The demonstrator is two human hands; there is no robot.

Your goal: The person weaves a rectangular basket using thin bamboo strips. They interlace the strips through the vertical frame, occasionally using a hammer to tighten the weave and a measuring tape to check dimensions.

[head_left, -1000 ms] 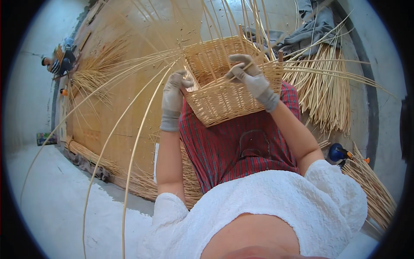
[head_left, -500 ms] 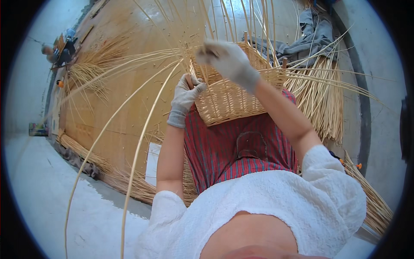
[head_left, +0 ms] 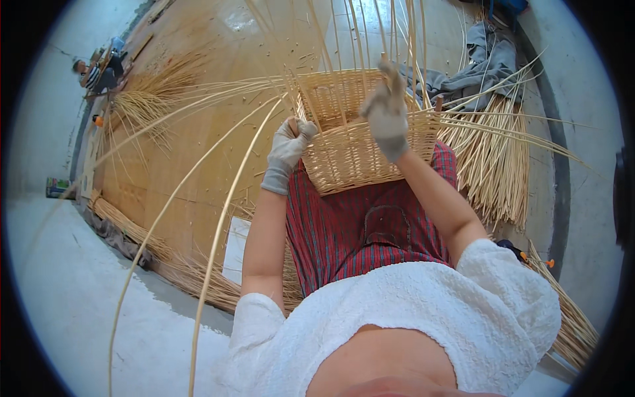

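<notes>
"Where is the basket (head_left: 354,162) sitting?"

"Over my lap (head_left: 370,231), just above the middle of the frame. My left hand (head_left: 291,142) is gripping its near left corner, fingers curled tight. My right hand (head_left: 387,114) is blurring over the near rim, fingers partly extended; I can't tell whether it's holding a strand."

"What is good work needing here?"

"I'm judging a steady corner, strands lying snug, and the uprights (head_left: 413,40) standing evenly."

"And room?"

"A peg (head_left: 439,103) is poking up at the right corner. Long canes (head_left: 229,198) are arching toward the lower left, easily snagging. The cane pile (head_left: 493,165) is crowding the right; the floor (head_left: 238,66) at upper left is offering more space."
</notes>
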